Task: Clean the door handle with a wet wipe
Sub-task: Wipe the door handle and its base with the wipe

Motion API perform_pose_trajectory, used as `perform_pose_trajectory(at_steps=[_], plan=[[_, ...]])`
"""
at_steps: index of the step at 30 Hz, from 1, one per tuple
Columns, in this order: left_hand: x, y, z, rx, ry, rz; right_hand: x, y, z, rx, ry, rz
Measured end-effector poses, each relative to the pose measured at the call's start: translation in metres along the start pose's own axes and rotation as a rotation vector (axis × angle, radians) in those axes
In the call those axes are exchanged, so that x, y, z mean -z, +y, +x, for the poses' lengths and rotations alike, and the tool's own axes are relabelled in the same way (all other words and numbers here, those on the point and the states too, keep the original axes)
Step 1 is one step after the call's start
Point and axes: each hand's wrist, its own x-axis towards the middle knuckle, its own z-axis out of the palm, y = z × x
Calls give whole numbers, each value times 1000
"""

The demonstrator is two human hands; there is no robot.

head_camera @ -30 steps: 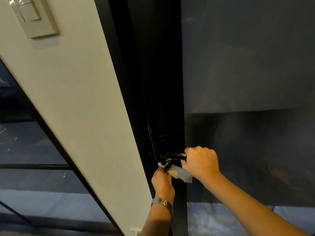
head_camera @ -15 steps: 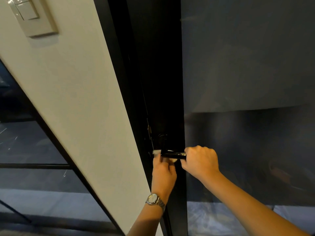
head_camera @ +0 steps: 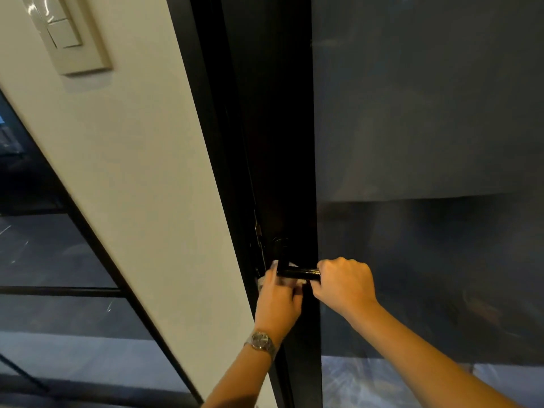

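A black lever door handle (head_camera: 297,272) sticks out from the dark door frame at lower centre. My right hand (head_camera: 343,282) grips the free right end of the lever, fingers curled round it. My left hand (head_camera: 278,295), with a wristwatch on its wrist, holds a white wet wipe (head_camera: 290,282) against the underside of the handle near its neck. Only small bits of the wipe show around the lever and my fingers.
A dark glass door panel (head_camera: 426,142) fills the right side. A cream wall strip (head_camera: 132,172) with a light switch plate (head_camera: 70,33) runs diagonally on the left. Beyond it is a dark glazed partition (head_camera: 44,275) with black bars.
My left hand rose from below the handle, where the wipe hung loose, up against the handle's neck and turned so the watch face shows. My right hand stayed on the lever's end.
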Motion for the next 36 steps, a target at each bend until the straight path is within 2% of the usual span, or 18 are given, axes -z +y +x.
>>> perform_pose_trajectory(at_steps=[1, 3, 5, 7, 13, 17, 20, 23, 27, 29, 36], plan=[[-3, 3, -3, 64, 72, -60, 0, 0, 0, -2, -1, -5], [-8, 7, -10, 20, 122, -52, 1, -1, 1, -12, -3, -13], [-8, 1, -9, -65, 43, -13, 1, -1, 1, -20, -3, -21], [-3, -2, -3, -17, 7, -104, 1, -2, 1, -29, -2, -32], [-9, 22, -3, 647, 361, -602, -1, -2, 1, -31, 7, -38], [-16, 24, -7, 1188, 342, -1162, -1, -2, 1, -36, -14, -37], [-8, 30, -3, 1324, 350, -1462, -1, -2, 2, -31, -20, -47], [-6, 24, -1, 1229, 321, -1460, -2, -1, 2, -28, -12, -44], [-10, 20, -9, 854, 347, -866, -2, -1, 2, -35, 2, -37], [-8, 20, -13, 710, 363, -732, -1, -1, 2, -39, 1, -37], [-6, 11, -14, 558, 288, -528, -3, -2, 1, -39, 1, -36]])
